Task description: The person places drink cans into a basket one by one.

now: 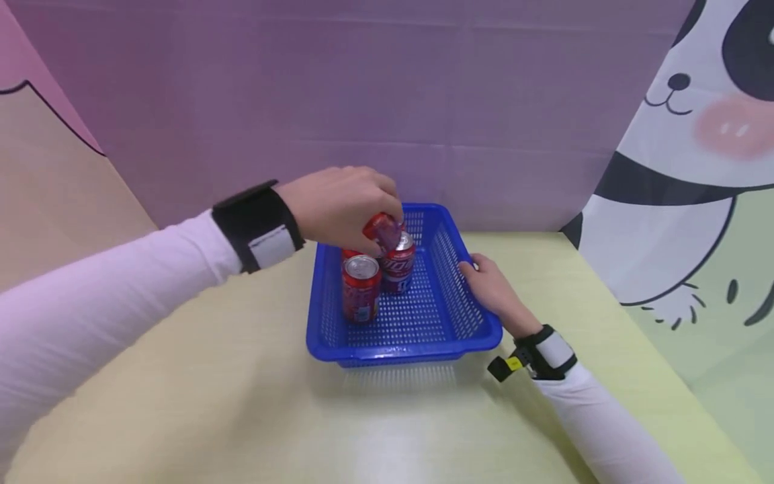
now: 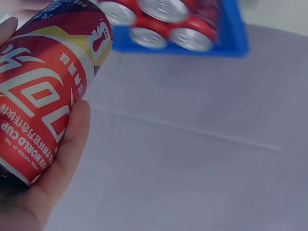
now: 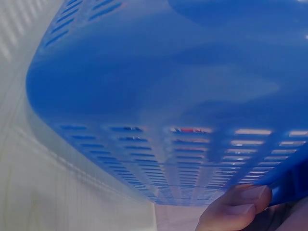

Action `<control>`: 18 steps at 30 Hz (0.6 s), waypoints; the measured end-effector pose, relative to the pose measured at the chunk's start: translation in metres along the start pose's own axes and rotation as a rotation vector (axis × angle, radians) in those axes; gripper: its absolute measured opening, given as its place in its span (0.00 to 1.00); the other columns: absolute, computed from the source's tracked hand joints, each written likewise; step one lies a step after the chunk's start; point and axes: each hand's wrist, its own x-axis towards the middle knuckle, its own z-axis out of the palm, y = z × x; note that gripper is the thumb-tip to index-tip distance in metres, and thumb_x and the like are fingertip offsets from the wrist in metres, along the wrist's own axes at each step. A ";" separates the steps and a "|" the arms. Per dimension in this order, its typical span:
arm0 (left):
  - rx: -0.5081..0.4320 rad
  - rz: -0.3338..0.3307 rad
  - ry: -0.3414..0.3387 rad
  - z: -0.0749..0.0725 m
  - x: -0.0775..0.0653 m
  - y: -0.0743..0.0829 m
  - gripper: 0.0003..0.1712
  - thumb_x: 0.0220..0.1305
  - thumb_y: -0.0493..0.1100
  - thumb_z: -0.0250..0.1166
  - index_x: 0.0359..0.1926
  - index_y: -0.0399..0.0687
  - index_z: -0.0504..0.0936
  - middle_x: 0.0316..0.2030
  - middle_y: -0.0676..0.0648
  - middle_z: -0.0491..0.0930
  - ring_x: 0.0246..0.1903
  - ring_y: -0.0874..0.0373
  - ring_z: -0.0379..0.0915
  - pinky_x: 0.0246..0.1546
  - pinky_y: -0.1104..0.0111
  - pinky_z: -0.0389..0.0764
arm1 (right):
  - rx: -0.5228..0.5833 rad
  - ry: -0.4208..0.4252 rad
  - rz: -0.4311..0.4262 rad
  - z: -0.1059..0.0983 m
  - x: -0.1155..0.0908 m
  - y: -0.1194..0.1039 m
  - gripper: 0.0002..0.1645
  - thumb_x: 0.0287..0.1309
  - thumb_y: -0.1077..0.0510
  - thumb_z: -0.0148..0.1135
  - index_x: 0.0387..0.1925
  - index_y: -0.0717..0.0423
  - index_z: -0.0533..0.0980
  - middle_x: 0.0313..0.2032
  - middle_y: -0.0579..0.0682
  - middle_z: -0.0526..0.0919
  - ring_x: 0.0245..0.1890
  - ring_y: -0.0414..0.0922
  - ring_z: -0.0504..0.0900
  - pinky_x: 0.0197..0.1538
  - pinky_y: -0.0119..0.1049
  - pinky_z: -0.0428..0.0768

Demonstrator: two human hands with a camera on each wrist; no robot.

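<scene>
My left hand (image 1: 345, 202) grips a red cola can (image 1: 382, 232) above a blue plastic basket (image 1: 387, 352). In the left wrist view the held can (image 2: 43, 91) is tilted, its printed side showing and the thumb along it. Several red cans stand inside the basket; the front one (image 1: 361, 289) has its silver top up, and another (image 1: 399, 265) is just behind to the right. My right hand (image 1: 492, 286) holds the basket's right rim, thumb on top. Its fingers (image 3: 236, 207) lie against the slotted outer wall in the right wrist view.
The basket rests on a pale wooden table (image 1: 242, 403). Behind it rises a purple-covered wall (image 1: 363, 87). A panda picture (image 1: 695, 168) covers the right side. Both wrists wear black straps, the left one (image 1: 256, 225) close above the basket's left rim.
</scene>
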 end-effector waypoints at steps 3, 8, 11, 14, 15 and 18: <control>-0.007 0.042 -0.023 0.013 0.016 0.009 0.27 0.54 0.54 0.75 0.54 0.52 0.84 0.49 0.48 0.80 0.49 0.53 0.73 0.47 0.61 0.79 | -0.001 0.005 -0.010 0.000 -0.001 -0.001 0.25 0.75 0.52 0.42 0.60 0.69 0.67 0.37 0.62 0.78 0.28 0.48 0.79 0.30 0.37 0.79; -0.059 0.111 -0.037 0.038 0.037 0.019 0.24 0.54 0.52 0.75 0.51 0.53 0.85 0.46 0.51 0.80 0.46 0.56 0.73 0.47 0.65 0.78 | 0.006 0.008 -0.024 0.001 -0.002 -0.002 0.26 0.75 0.53 0.42 0.61 0.68 0.67 0.39 0.62 0.78 0.30 0.48 0.79 0.33 0.37 0.78; -0.080 0.159 -0.062 0.054 0.046 0.022 0.20 0.54 0.52 0.75 0.47 0.54 0.86 0.43 0.53 0.80 0.44 0.57 0.73 0.47 0.66 0.76 | 0.020 -0.002 -0.020 0.002 -0.002 -0.003 0.26 0.76 0.52 0.41 0.63 0.68 0.66 0.41 0.64 0.78 0.32 0.49 0.80 0.34 0.37 0.79; -0.069 0.191 -0.099 0.070 0.051 0.023 0.19 0.53 0.52 0.75 0.46 0.54 0.86 0.42 0.53 0.80 0.44 0.57 0.73 0.48 0.66 0.75 | 0.039 -0.007 -0.012 0.004 -0.002 -0.005 0.26 0.75 0.53 0.41 0.63 0.68 0.66 0.42 0.64 0.79 0.32 0.49 0.81 0.34 0.37 0.80; -0.068 0.195 -0.115 0.074 0.052 0.023 0.20 0.53 0.52 0.75 0.46 0.54 0.86 0.42 0.53 0.80 0.44 0.57 0.74 0.48 0.66 0.75 | 0.047 -0.012 -0.010 0.005 -0.003 -0.005 0.26 0.75 0.53 0.41 0.63 0.68 0.65 0.41 0.64 0.79 0.31 0.49 0.81 0.33 0.37 0.80; -0.045 0.183 -0.157 0.087 0.052 0.023 0.23 0.53 0.53 0.76 0.50 0.53 0.86 0.43 0.52 0.81 0.44 0.57 0.74 0.48 0.67 0.75 | 0.071 -0.017 0.001 0.008 -0.003 -0.007 0.27 0.75 0.53 0.41 0.64 0.68 0.65 0.41 0.64 0.79 0.30 0.49 0.81 0.32 0.37 0.81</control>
